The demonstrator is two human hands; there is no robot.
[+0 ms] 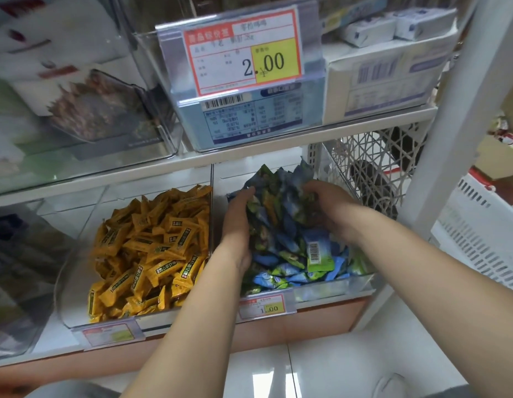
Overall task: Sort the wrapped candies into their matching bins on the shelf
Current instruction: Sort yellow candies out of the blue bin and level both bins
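Two clear bins stand side by side on the lower shelf. The left bin [66, 285] holds a heap of yellow wrapped candies [152, 248]. The right bin [335, 291] holds blue and green wrapped candies [289, 254]. Both my hands are inside the right bin, one on each side of the raised pile. My left hand [238, 222] presses its flat fingers against the pile's left side. My right hand [327, 202] has its fingers curled round candies at the pile's top right. One orange wrapper [271, 206] shows among the blue ones between my hands.
A price tag [262, 305] hangs on the right bin's front, another [110, 334] on the left bin. The upper shelf carries clear bins, a large tag reading 2.00 [243, 53] and white boxes [381, 84]. A white upright [447, 116] and a white basket [484, 228] stand at the right.
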